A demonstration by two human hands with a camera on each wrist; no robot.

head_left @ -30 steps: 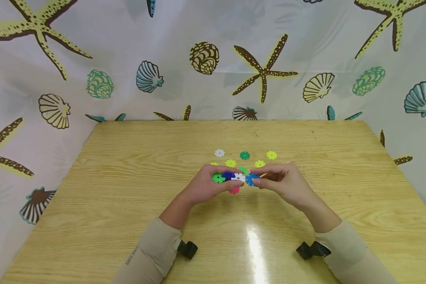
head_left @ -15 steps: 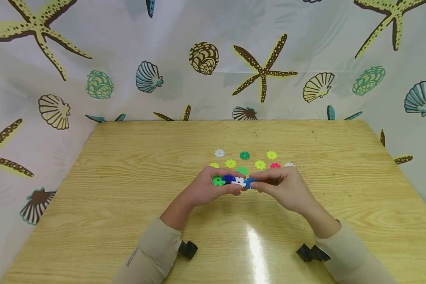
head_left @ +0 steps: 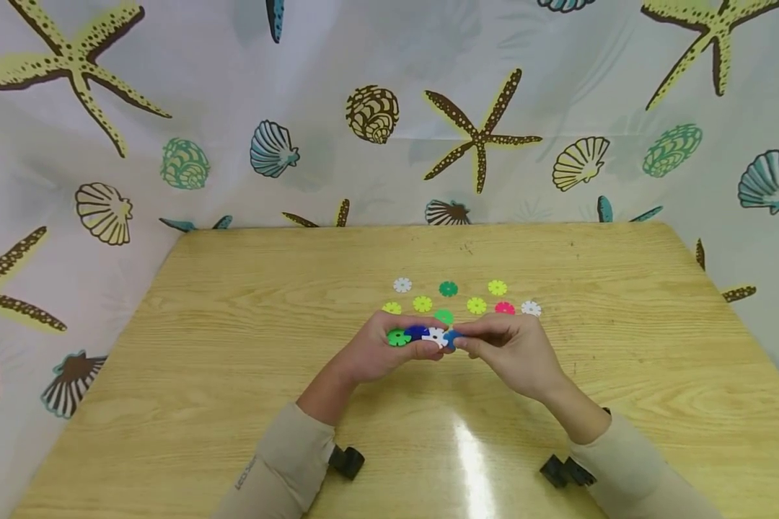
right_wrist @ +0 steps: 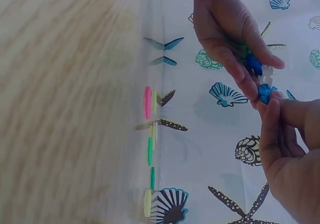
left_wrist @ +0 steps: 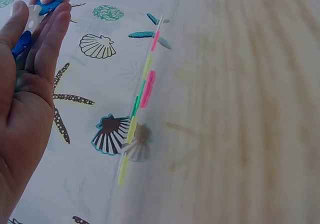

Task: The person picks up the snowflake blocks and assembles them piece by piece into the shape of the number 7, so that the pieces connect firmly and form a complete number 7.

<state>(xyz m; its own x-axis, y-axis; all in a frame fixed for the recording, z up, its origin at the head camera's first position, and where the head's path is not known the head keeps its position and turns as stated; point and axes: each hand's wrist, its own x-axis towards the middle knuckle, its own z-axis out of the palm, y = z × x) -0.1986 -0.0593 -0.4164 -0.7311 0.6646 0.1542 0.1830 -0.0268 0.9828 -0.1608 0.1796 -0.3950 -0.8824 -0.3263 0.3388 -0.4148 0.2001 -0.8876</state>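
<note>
In the head view, my left hand [head_left: 371,355] holds a row of joined notched plastic discs between thumb and fingers. The row runs from a green disc [head_left: 398,338] through a dark blue disc [head_left: 417,332] to a white disc [head_left: 433,336]. My right hand [head_left: 524,355] pinches a lighter blue disc [head_left: 451,339] at the white disc's right edge. In the right wrist view that blue disc [right_wrist: 265,93] stands at an angle against the white disc [right_wrist: 267,75]. Fingertips hide part of the joint, so how deep the notches sit I cannot tell.
Loose discs lie flat beyond my hands on the wooden table [head_left: 247,310]: a white one [head_left: 402,285], a dark green one [head_left: 449,289], a light green one [head_left: 443,316], a pink one [head_left: 504,308], and several yellow ones [head_left: 477,305]. A shell-patterned cloth [head_left: 337,158] hangs behind.
My right hand has brought the blue disc leftward against the white one; a second ago a small gap showed. A pink disc and a white disc beyond my right hand have come into view.
</note>
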